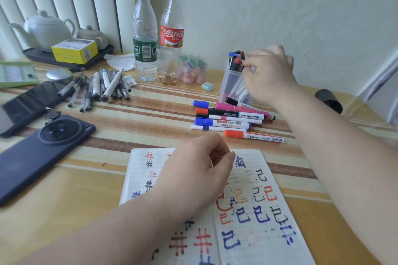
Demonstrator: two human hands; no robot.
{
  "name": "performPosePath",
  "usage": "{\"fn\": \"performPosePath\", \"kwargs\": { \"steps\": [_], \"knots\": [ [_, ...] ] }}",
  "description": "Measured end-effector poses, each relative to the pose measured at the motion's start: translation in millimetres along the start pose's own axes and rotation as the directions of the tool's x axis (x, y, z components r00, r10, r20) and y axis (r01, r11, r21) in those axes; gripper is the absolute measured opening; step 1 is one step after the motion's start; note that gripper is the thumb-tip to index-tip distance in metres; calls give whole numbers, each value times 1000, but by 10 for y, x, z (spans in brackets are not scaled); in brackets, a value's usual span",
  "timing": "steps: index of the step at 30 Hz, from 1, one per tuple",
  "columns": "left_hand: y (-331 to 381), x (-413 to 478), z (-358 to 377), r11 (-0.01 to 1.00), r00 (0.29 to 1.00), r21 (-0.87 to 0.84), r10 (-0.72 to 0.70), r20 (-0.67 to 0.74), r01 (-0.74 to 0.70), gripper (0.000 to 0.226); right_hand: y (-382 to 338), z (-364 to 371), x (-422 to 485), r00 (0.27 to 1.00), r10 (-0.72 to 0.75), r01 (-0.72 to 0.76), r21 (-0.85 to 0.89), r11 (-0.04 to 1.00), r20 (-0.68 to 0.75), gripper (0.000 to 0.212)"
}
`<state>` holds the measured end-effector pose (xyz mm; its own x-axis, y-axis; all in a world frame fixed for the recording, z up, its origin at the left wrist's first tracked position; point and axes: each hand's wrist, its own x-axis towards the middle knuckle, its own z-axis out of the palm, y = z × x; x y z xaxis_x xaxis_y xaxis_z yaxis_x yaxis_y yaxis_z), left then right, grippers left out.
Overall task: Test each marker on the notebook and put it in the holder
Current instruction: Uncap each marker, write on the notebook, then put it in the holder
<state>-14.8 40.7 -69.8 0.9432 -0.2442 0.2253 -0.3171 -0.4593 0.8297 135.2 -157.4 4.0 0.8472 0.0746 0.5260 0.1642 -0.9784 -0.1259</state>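
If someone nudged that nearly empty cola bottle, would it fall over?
Probably: the cola bottle stands tall and narrow and looks almost empty, so likely light and tippy. Lying down, its round body would probably roll.

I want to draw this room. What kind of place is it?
Probably a home table: a white teapot on a tray, a cola bottle, a phone on striped tablecloth.

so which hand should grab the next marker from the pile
Right. The right hand pinches a marker in the holder, just behind the pile; the left hand rests on the notebook.
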Motion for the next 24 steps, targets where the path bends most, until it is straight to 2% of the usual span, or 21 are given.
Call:
{"fn": "performPosePath", "kwargs": {
  "steps": [2, 3, 5, 6, 7, 9, 11, 13, 16, 19, 24],
  "knots": [
    [4, 0, 0, 1000, 1000, 3, -5, 2, 5, 18, 15, -33, -65, 1000, -9, 10, 31, 999, -27, 37],
    [5, 0, -1, 1000, 1000, 8, -4, 2, 4, 18, 24, -51, -129, 995, -21, 25, 41, 999, -95, 38],
    [2, 0, 0, 1000, 1000, 12, -4, -1, 4, 18, 23, -93, -299, 964, -49, 77, 96, 992, -261, 31],
    [2, 0, 2, 1000, 1000, 14, -7, -3, 7, 18, 9, -114, -406, 963, -56, 97, 149, 984, -262, 24],
    [5, -2, 4, 1000, 1000, 20, -8, -5, 8, 18, -13, -120, -518, 982, -53, 90, 204, 975, -182, 17],
    [8, -5, 5, 1000, 1000, 28, -7, -9, 7, 18, -50, -92, -732, 991, -40, 19, 162, 987, 127, 12],
    [18, -4, 3, 1000, 1000, 23, -8, -5, 8, 19, -24, -53, -893, 938, -7, 5, 6, 1000, 347, 11],
    [25, -6, 2, 1000, 1000, 23, -15, 1, 15, 19, 24, -75, -989, 891, 49, -23, -64, 998, 451, 15],
    [34, -12, -6, 999, 1000, 34, -20, 10, 20, 18, 69, -143, -1021, 856, 95, -70, -68, 995, 508, 28],
    [43, -13, -8, 999, 1000, 44, -18, 12, 18, 17, 81, -176, -1040, 853, 93, -73, -60, 996, 514, 27],
    [22, 6, -6, 989, 998, 138, 61, 0, -61, 7, -38, -349, -1181, 885, 14, -110, 179, 978, 465, 17]
  ]
}}
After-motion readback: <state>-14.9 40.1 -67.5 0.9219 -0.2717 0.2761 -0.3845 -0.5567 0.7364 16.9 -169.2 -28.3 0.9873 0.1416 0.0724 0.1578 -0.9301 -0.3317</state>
